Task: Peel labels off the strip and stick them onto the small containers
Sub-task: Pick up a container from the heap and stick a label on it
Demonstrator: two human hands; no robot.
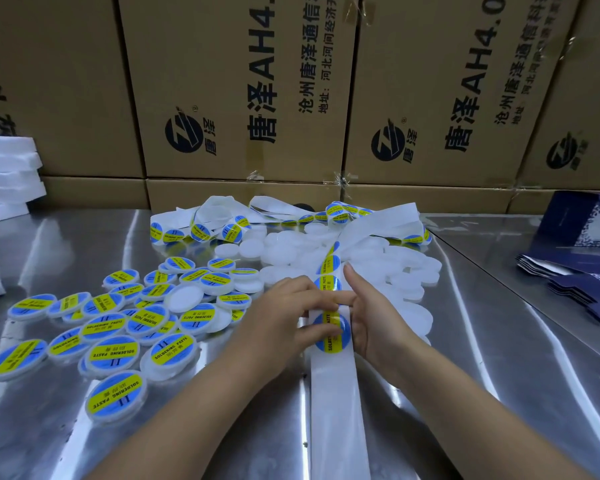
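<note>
A white backing strip (pixel 336 403) runs from the near edge up the middle of the steel table, with round blue-and-yellow labels on it. My left hand (pixel 284 317) lies across the strip, its fingertips on the nearest label (pixel 333 336). My right hand (pixel 371 313) is at the strip's right edge, thumb raised, fingers under or beside the strip. Another label (pixel 329 284) sits just beyond my fingers. Several labelled small round containers (pixel 115 351) lie to the left. Unlabelled white containers (pixel 406 271) are piled behind and right of my hands.
Tangled used strip with labels (pixel 243 220) heaps at the back centre. Cardboard boxes (pixel 243 98) wall off the back. White foam sheets (pixel 7 174) are stacked far left. Dark blue folded cartons (pixel 582 271) lie on the right.
</note>
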